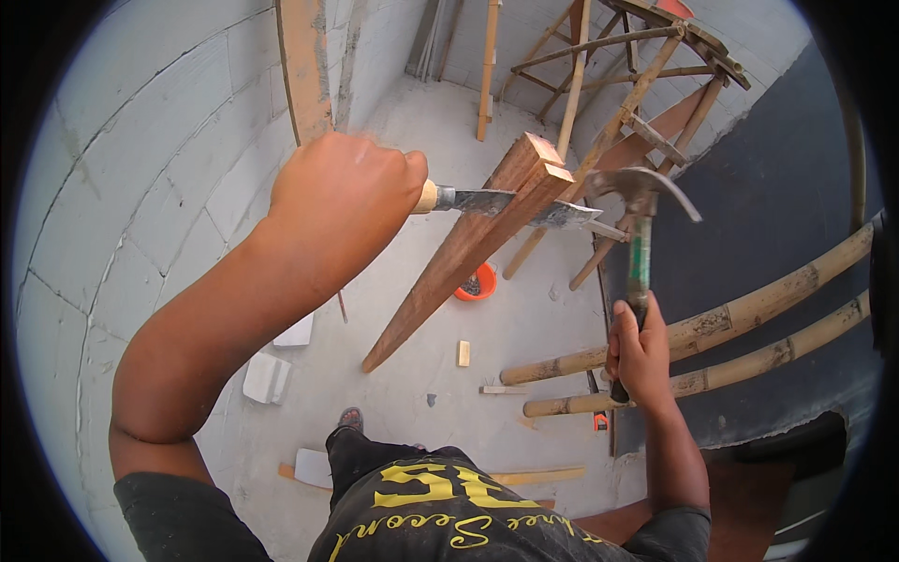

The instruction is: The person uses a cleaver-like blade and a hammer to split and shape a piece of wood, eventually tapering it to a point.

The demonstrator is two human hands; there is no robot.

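Observation:
My left hand (348, 180) is closed round the light wooden handle of a machete (562, 215). Its blade passes through a split in a long reddish-brown wooden post (464, 248), and the tip sticks out on the right side. The post leans upright, its far end parted into two pieces by the split and its lower end near the floor. In my right hand (641, 351) is a claw hammer (640, 248) with a green and dark handle, gripped low down. The hammer head is up, just right of the blade tip and apart from it.
Bamboo poles (749, 318) lie across the right side. A wooden and bamboo trestle (646, 56) stands at the back right. Beyond the post sits an orange bucket (489, 284). A small wood block (464, 353) and white block pieces (268, 377) lie on the floor beside a block wall (140, 187).

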